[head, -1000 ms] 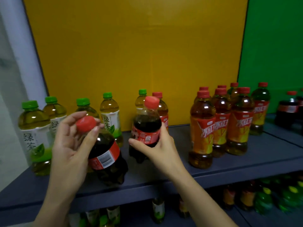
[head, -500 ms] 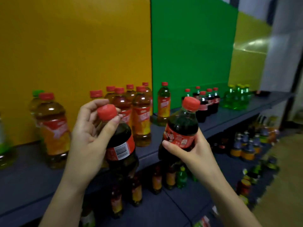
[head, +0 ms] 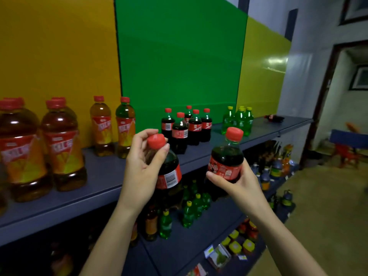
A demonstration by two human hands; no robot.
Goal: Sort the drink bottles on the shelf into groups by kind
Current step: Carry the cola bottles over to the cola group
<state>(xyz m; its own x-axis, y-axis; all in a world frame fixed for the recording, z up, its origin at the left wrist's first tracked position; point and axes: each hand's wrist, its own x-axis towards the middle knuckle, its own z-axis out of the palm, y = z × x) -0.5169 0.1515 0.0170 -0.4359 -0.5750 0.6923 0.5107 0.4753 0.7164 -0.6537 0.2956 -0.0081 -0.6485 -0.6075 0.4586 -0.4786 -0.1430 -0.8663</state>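
Observation:
My left hand grips a dark cola bottle by its neck, just under the red cap. My right hand holds a second cola bottle around its red label. Both bottles hang in the air in front of the grey shelf. Further along the shelf stands a group of several cola bottles. Red-capped iced tea bottles stand at the left, and two more iced tea bottles stand nearer the cola group. Green soda bottles with yellow caps stand to the right.
One cola bottle lies on its side at the shelf's far right end. The lower shelf carries green and amber bottles, with small jars below. A doorway and a red stool are at the far right.
The view has swung further right along the shelf, and both hands have carried their cola bottles with it, closer to the cola group. The green tea bottles have left the view.

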